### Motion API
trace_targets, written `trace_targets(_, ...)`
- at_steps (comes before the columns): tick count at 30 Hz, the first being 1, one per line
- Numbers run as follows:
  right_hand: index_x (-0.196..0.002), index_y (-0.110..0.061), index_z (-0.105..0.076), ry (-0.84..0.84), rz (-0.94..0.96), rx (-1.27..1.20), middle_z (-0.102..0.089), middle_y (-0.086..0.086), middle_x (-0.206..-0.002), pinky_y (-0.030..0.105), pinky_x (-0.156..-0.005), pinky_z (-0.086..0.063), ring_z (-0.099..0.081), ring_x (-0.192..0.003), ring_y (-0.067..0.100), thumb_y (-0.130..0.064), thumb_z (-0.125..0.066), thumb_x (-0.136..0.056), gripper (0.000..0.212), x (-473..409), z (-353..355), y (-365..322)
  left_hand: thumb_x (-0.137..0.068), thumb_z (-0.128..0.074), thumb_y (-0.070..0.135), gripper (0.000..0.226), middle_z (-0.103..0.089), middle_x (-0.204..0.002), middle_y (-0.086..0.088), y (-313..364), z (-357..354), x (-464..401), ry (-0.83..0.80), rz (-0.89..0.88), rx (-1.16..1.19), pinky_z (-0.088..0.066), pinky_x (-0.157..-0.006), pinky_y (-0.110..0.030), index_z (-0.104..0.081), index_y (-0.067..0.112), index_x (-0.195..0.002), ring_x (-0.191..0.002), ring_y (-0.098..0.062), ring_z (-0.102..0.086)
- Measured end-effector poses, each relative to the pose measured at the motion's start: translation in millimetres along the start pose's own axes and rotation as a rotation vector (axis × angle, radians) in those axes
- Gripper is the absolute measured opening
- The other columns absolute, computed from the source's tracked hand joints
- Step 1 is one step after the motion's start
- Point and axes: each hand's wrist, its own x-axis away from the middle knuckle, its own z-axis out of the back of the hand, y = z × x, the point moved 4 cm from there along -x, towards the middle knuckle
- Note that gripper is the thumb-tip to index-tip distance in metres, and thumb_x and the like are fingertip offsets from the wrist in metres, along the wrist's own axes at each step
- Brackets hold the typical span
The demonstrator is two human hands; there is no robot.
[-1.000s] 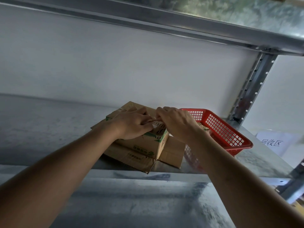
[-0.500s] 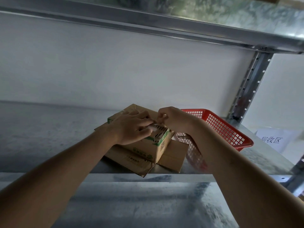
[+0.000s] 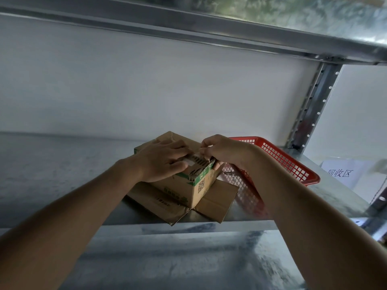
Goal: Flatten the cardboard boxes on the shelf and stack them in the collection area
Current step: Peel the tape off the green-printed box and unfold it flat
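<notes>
A small brown cardboard box (image 3: 188,189) with green print and a QR code stands on the metal shelf (image 3: 52,174), its lower flaps (image 3: 215,203) spread flat over the front edge. My left hand (image 3: 161,162) presses down on the box's top with fingers spread. My right hand (image 3: 224,151) pinches a strip of clear tape (image 3: 196,152) at the top seam, lifted a little off the box. The inside of the box is hidden.
A red plastic mesh basket (image 3: 293,164) sits just right of the box. Farther right a white paper sign (image 3: 343,172) with printed characters lies on the shelf. A perforated steel upright (image 3: 312,107) stands at the back right, and another shelf (image 3: 209,24) hangs overhead.
My right hand has drawn back to the right and upward along the top seam, peeling the tape away. My left hand stays on the box top.
</notes>
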Motion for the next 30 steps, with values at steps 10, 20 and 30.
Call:
trace_targets(10,-0.09,-0.021,-0.079,0.183,0.194,-0.062,-0.079,-0.008,-0.084,0.035,-0.069,-0.064,-0.076,-0.086,0.015,-0.052,-0.081,-0.08,0.032,12.8,7.7,30.1,-0.089,-0.022,0.079,0.072,-0.041,-0.146,0.025,-7.9,5.8,-5.0,0.028,0.04,0.163,-0.039,-0.104,-0.043,-0.042,0.046,-0.149,-0.137,-0.008,-0.035)
trace_targets(20,-0.105,-0.019,-0.065,0.417,0.252,0.533,-0.055,-0.01,-0.091,0.028,-0.064,-0.051,-0.061,-0.096,0.021,-0.025,-0.058,-0.104,0.01,8.1,-6.9,4.6,-0.073,-0.012,0.099,0.119,-0.003,-0.172,-0.016,6.3,12.4,-8.7,-0.187,0.561,0.039,0.005,-0.123,-0.061,-0.024,0.022,-0.163,-0.156,-0.04,0.016)
trace_targets(30,-0.106,-0.02,-0.066,0.525,0.307,0.697,-0.073,-0.004,-0.103,0.037,-0.068,-0.059,-0.069,-0.088,0.019,-0.015,-0.055,-0.105,0.013,9.9,-6.9,2.5,-0.032,-0.005,0.111,0.167,-0.003,-0.171,-0.021,16.9,9.1,-7.5,-0.247,0.654,0.113,-0.01,-0.125,-0.055,-0.009,0.009,-0.165,-0.158,-0.038,-0.002)
